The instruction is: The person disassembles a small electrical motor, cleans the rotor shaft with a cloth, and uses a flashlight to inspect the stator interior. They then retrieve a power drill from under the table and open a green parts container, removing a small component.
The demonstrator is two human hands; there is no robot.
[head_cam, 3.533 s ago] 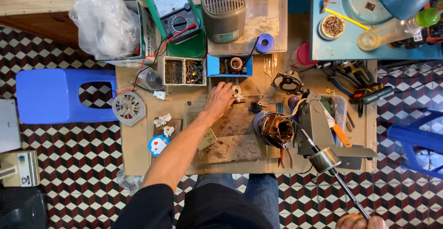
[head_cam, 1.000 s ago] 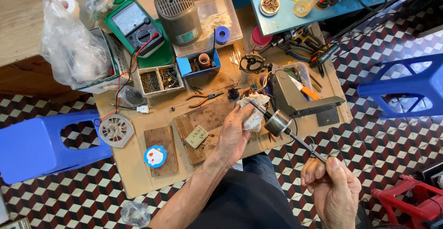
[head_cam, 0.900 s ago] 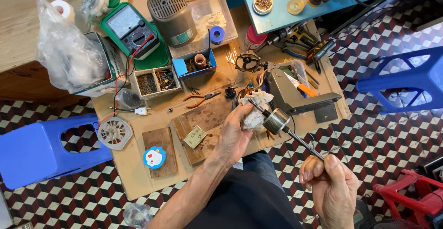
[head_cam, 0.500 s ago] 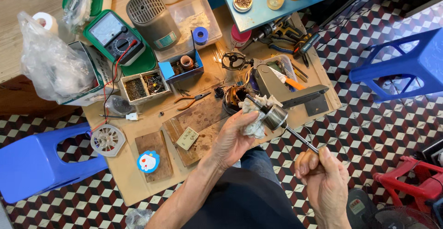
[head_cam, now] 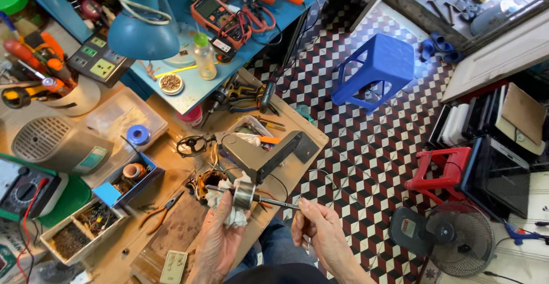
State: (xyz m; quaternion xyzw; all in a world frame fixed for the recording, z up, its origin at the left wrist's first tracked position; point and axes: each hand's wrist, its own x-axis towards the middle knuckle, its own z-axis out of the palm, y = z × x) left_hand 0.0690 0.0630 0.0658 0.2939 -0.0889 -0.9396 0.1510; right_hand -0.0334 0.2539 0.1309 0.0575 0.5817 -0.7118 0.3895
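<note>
My left hand is closed around a white rag wrapped against a small metal motor rotor. The rotor's thin steel shaft runs to the right, where my right hand pinches its end between the fingertips. Both hands hold the rotor just above the near edge of the wooden workbench, over my knees. Right behind the rotor lies a stator with copper windings, and a grey metal bracket sits beyond it.
Orange-handled pliers, a blue parts box and a tray of small parts lie on the bench to the left. A blue lamp hangs over the back table. A blue stool, a red stool and a floor fan stand on the tiled floor.
The view has swung to the right, showing more floor. My right hand has slid up the shaft toward the rotor, and my left hand keeps the rag on it.
</note>
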